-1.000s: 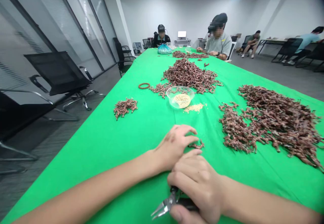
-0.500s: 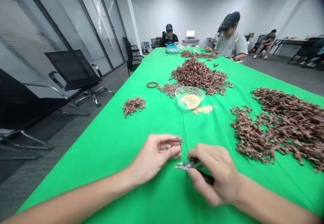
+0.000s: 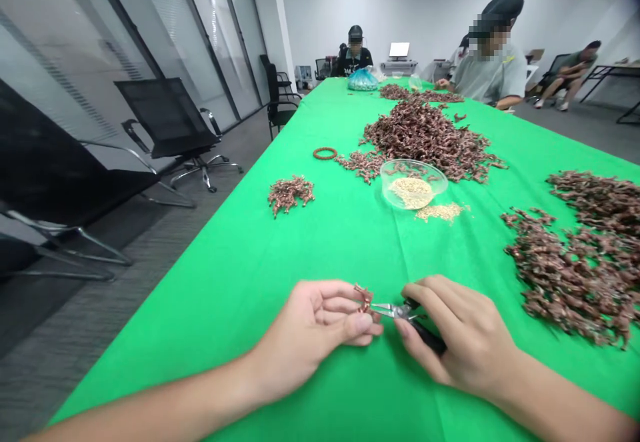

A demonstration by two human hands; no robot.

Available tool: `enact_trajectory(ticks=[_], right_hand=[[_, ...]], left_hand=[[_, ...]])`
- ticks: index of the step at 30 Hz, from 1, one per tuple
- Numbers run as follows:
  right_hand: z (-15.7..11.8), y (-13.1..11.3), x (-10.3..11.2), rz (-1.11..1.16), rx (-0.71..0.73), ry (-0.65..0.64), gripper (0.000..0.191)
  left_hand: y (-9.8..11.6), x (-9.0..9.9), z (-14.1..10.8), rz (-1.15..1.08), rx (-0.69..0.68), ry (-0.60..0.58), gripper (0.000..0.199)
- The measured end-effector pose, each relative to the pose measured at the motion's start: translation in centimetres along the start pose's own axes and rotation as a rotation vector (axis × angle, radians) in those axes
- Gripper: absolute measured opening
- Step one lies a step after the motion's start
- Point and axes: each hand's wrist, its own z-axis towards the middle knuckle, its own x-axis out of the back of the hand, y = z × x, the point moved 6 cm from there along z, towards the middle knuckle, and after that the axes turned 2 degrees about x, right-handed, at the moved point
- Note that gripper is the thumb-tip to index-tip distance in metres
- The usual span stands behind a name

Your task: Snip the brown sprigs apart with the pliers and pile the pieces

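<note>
Between the thumb and fingers of my left hand [image 3: 320, 325] is a small reddish-brown figurine [image 3: 367, 301], animal-like with thin limbs. My right hand [image 3: 463, 335] is closed around black-handled needle-nose pliers [image 3: 400, 311]. The metal tips point left and reach the figurine's side; whether the jaws grip it I cannot tell. Both hands are above the green cloth near the front. Beyond them stands a clear plastic bowl [image 3: 435, 192] with small beige pieces [image 3: 413, 191] in it, and more of these pieces [image 3: 441, 213] lie spilled beside it.
A small cluster of figurines [image 3: 291, 193] lies at left on the green tablecloth [image 3: 240, 289]. Larger heaps lie behind the bowl [image 3: 425, 132] and at right [image 3: 575, 275]. A brown ring [image 3: 325, 153] and a blue bag [image 3: 363, 79] lie farther back. A co-worker [image 3: 487, 62] sits at the right side.
The pliers' tips, apart from the figurine before, are now at it. My left hand has turned, showing more of the figurine. The whole scene has shifted right as the head view turned left.
</note>
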Motion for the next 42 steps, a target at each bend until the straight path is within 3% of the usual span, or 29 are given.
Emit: enact_trajectory(ticks=[15, 42], right_hand=[[-0.2, -0.74, 0.02, -0.158, 0.103, -0.015, 0.024], [0.0, -0.79, 0.18, -0.172, 0.117, 0.005, 0.026]], left_hand=[[0.16, -0.48, -0.53, 0.038, -0.012, -0.035, 0.026], [0.32, -0.76, -0.75, 0.058, 0.006, -0.034, 0.032]])
